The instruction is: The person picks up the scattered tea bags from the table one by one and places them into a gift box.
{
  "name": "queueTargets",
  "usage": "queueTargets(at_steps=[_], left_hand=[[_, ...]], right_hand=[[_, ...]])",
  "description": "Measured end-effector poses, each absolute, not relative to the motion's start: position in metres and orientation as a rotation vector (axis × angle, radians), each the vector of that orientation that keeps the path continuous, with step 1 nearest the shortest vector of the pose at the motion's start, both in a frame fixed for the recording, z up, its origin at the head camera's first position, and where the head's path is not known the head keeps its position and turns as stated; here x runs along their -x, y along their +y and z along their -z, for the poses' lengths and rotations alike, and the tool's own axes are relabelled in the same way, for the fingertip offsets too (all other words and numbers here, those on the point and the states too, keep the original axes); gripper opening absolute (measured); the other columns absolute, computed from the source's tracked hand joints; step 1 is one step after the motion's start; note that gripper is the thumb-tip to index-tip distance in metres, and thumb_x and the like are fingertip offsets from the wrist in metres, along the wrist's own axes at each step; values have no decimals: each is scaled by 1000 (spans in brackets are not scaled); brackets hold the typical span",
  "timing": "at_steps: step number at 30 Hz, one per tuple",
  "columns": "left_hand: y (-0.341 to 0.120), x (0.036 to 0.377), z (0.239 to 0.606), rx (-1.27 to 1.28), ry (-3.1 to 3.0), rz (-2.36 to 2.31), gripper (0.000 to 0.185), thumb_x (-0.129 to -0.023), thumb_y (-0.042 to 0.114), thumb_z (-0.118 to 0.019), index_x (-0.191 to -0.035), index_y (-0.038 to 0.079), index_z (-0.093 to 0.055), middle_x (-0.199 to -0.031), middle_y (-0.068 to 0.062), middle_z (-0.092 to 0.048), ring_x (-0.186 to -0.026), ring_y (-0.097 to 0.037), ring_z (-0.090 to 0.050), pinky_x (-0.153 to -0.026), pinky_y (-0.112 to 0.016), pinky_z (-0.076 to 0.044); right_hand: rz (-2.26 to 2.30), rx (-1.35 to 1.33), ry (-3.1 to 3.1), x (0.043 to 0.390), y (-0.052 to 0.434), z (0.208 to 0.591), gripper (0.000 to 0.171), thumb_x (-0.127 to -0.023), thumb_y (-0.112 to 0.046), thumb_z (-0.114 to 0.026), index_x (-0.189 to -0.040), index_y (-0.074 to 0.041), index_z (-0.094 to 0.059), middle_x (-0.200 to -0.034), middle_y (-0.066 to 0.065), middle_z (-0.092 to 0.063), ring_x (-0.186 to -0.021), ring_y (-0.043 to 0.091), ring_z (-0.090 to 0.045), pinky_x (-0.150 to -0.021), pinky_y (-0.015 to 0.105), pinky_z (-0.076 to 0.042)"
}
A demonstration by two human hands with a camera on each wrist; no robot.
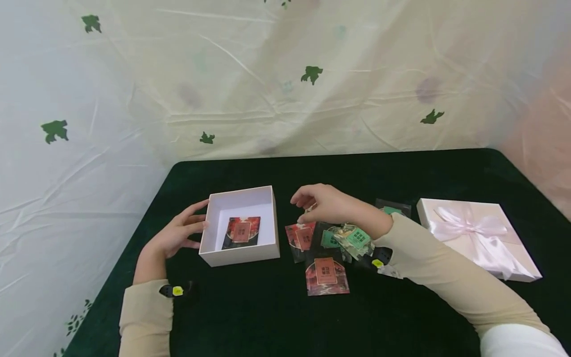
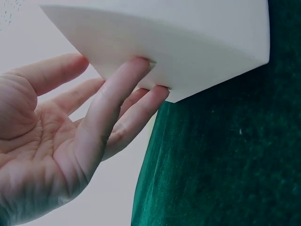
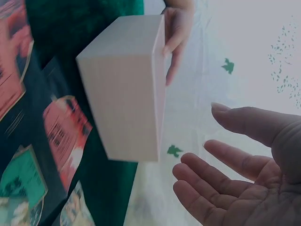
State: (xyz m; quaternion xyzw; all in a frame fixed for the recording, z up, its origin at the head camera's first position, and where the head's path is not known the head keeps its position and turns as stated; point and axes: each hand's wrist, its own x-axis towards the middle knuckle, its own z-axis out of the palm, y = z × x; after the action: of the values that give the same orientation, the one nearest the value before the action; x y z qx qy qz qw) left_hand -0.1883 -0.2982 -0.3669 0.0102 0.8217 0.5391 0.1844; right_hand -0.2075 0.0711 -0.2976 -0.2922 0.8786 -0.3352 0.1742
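Note:
My left hand (image 1: pixel 176 232) rests its fingertips against the left side of an open white box (image 1: pixel 239 255). In the left wrist view its fingers (image 2: pixel 117 94) are extended and touch the box wall without curling round it. Inside the box lies one red-and-black packet (image 1: pixel 232 240). Above a loose group of packets my right hand (image 1: pixel 327 203) hovers, holding nothing; the right wrist view shows its relaxed fingers (image 3: pixel 207 186) apart from the box. Below that hand lie two red packets, one upper (image 1: pixel 296 237) and one nearer (image 1: pixel 327 277), and a green-labelled packet (image 1: pixel 352 240).
At the right lies a pale pink box lid (image 1: pixel 482 233) tied with a ribbon bow (image 1: pixel 468 225). Another dark packet (image 1: pixel 399 206) shows partly behind my right forearm. Dark green cloth (image 1: pixel 250 317) covers the table, and a pale curtain (image 1: pixel 250 74) hangs behind it.

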Motion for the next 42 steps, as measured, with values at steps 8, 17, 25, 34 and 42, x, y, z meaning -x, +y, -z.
queueTargets(at_steps=[8, 17, 25, 34, 42], left_hand=[[-298, 188, 366, -29, 2317, -1520, 73, -95, 30, -56, -153, 24, -12, -153, -25, -19, -131, -46, -33, -88, -52, -51], [-300, 187, 367, -21, 2319, -1526, 73, -95, 31, -57, -153, 25, -13, -153, -25, -20, -130, -46, -34, -88, -52, -51], [-300, 188, 369, -15, 2320, -1532, 72, -95, 32, -57, -153, 26, -14, -153, -24, -21, -130, -46, -35, -88, -52, -52], [-299, 187, 370, -14, 2302, -1545, 71, -95, 30, -56, -153, 26, -14, -153, -23, -21, -131, -46, -33, -88, -54, -51], [-300, 188, 369, -14, 2301, -1546, 70, -96, 29, -55, -153, 26, -14, -153, -23, -21, -131, -46, -33, -89, -54, -50]], right_hand=[[842, 891, 2449, 212, 94, 305, 43, -85, -7, -68, -125, -2, -55, -120, 17, -61, -112, 31, -57, -94, 43, -50], [657, 903, 2458, 215, 113, 315, 47, -83, -7, -71, -127, -2, -54, -122, 18, -60, -114, 33, -56, -94, 45, -49], [568, 853, 2421, 216, 127, 320, 56, -81, -6, -72, -133, -5, -49, -128, 20, -56, -120, 36, -51, -94, 48, -49], [468, 883, 2407, 223, 145, 330, 57, -76, -1, -75, -128, -6, -52, -131, 18, -53, -123, 38, -47, -96, 51, -46], [364, 837, 2368, 223, 155, 341, 74, -70, 0, -79, -135, -13, -46, -135, 15, -45, -123, 34, -43, -97, 53, -44]])
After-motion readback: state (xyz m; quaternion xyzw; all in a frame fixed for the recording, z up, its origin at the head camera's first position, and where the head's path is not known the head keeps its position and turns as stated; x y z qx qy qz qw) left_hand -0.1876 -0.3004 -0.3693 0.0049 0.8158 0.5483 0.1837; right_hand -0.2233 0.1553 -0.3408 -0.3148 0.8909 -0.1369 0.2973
